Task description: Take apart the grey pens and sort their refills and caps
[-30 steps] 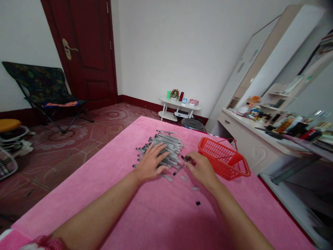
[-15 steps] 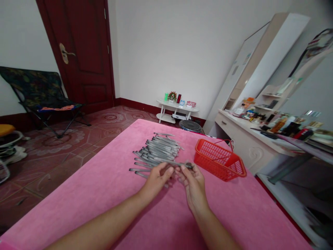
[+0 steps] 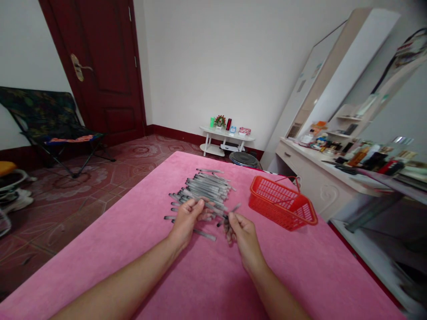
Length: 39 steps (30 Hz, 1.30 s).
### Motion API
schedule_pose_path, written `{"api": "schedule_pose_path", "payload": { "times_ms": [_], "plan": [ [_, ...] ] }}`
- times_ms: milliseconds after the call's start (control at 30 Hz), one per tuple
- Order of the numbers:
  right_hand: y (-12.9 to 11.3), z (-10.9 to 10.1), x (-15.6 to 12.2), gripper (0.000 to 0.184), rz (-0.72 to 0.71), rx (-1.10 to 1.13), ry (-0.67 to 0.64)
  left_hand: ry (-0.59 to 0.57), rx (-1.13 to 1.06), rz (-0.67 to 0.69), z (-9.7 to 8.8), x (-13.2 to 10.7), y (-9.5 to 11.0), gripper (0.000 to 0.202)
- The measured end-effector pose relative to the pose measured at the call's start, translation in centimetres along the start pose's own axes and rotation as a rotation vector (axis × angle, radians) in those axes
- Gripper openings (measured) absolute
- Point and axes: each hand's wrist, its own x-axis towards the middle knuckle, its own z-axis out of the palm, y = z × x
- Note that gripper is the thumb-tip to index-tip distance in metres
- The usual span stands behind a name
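Both of my hands are over the near side of a pile of grey pens with dark ends (image 3: pixel 207 186). My left hand (image 3: pixel 185 221) is closed on a pen (image 3: pixel 216 209), thumb on top, its barrel pointing right. My right hand (image 3: pixel 243 231) pinches near that pen's right end. A short grey pen-like piece (image 3: pixel 236 207) sticks up past its fingertips, and a dark tip shows below; the fingers hide the part between. Beneath my left hand a loose pen (image 3: pixel 205 234) lies on the pink cloth. To the right stands a red plastic basket (image 3: pixel 280 209).
The pink cloth (image 3: pixel 126 249) covers the table. A cream dresser (image 3: pixel 310 171) with bottles is close on the right. Behind the table are a round dark-topped stool (image 3: pixel 245 159) and a low white stand (image 3: pixel 213 151). A folding chair (image 3: pixel 43 120) is at the left.
My hands have moved apart and slightly down at the right, the left one shifting left. The pen stretched level between them now slopes down to the right. The pile and basket look the same.
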Motion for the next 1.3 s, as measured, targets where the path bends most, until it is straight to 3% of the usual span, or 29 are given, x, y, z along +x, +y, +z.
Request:
{"api": "schedule_pose_path", "payload": {
  "times_ms": [300, 533, 700, 1300],
  "plan": [
    [-0.05, -0.19, 0.24, 0.028, -0.06, -0.083, 0.047, 0.032, 0.041, 0.029, -0.31, 0.09, -0.3, 0.03],
    [-0.01, -0.61, 0.52, 0.038, -0.047, -0.141, -0.03, 0.03, 0.061, 0.037, -0.35, 0.11, -0.34, 0.031],
    [-0.07, -0.48, 0.62, 0.028, -0.069, -0.147, -0.02, 0.042, 0.048, 0.033, -0.63, 0.2, -0.46, 0.032],
    [0.51, -0.62, 0.76, 0.023, -0.097, -0.216, -0.018, 0.03, 0.092, 0.029, -0.63, 0.2, -0.19, 0.033]
  ]
}}
